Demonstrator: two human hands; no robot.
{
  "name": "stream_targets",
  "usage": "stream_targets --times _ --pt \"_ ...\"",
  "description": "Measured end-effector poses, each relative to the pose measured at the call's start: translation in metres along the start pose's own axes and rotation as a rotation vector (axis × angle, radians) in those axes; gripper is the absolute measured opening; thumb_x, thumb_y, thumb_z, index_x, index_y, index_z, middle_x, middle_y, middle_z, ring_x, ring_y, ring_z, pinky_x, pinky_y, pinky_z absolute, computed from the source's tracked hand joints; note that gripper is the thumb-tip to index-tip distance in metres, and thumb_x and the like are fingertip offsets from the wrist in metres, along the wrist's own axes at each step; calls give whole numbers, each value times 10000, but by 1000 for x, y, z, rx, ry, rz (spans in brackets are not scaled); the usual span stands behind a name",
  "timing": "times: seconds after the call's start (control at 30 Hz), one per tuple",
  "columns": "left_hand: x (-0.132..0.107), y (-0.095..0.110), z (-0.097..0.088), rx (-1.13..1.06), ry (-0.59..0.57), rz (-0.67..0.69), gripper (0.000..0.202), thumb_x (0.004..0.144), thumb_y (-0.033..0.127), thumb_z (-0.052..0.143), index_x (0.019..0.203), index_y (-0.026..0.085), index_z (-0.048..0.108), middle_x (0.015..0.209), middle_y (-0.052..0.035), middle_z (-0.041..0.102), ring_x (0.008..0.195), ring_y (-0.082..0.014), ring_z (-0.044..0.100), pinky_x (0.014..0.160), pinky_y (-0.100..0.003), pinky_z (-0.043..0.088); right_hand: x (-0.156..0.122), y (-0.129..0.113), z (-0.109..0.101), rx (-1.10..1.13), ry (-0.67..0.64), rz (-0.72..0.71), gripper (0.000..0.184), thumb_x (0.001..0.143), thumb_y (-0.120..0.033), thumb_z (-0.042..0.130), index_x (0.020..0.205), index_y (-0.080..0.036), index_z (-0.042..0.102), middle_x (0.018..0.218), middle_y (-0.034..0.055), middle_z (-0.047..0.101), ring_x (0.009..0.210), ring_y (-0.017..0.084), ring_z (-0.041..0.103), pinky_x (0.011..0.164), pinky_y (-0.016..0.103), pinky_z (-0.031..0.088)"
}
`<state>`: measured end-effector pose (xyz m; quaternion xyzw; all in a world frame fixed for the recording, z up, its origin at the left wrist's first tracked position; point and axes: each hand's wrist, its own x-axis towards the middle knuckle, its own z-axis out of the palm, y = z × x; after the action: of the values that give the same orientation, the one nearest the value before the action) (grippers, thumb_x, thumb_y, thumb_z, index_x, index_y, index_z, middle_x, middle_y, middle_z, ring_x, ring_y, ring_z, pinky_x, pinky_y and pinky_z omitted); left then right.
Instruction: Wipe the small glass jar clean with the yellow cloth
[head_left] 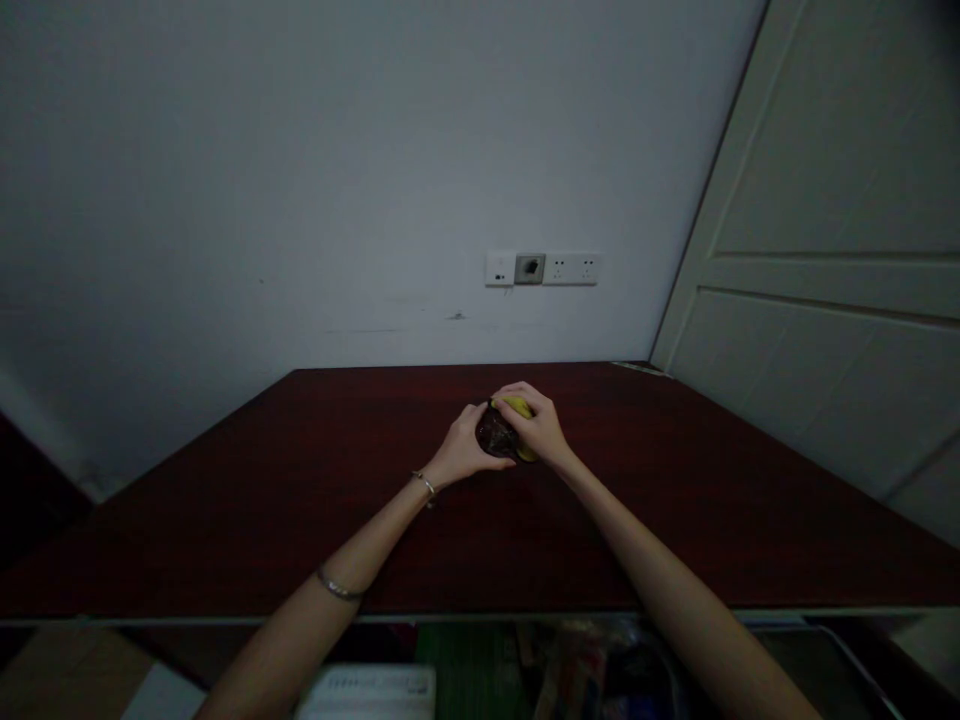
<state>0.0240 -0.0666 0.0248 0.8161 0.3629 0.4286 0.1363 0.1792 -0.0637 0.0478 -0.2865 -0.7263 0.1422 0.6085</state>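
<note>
Both hands meet above the middle of the dark red tabletop (300,480). My left hand (463,447) curves round the side of a small, dark, shiny, rounded object (495,434), which looks like a see-through glass or bowl. Its thumb lies along the near side, with the fingers on the far side. In my right hand (541,428) is a soft-looking yellow thing (519,406), pressed against the right of the dark object. It may be a cloth or a sponge; the fingers cover much of it. Bracelets circle my left wrist and forearm.
Behind the table rises a pale wall with a row of sockets (559,268). A white panelled door (825,250) stands at the right. Under the table's near edge are a white box (367,692), a green surface (469,672) and assorted packages (577,670).
</note>
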Motion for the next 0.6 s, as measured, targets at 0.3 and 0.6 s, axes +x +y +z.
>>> stream_targets --times 0.3,0.6 --pt "0 -11 6 -158 51 -151 701 494 291 793 1129 146 533 1025 -83 602 920 -223 568 820 -354 453 -11 -7 8 -116 -11 -188 136 780 -212 594 882 -237 679 924 58 612 917 203 560 828 388 466" --pt "0 -8 6 -169 68 -108 752 474 377 811 1137 140 545 1076 -113 601 973 -246 563 874 -364 434 -5 -4 6 -29 73 -74 118 805 -222 568 856 -210 673 888 53 613 838 179 594 783 352 481"
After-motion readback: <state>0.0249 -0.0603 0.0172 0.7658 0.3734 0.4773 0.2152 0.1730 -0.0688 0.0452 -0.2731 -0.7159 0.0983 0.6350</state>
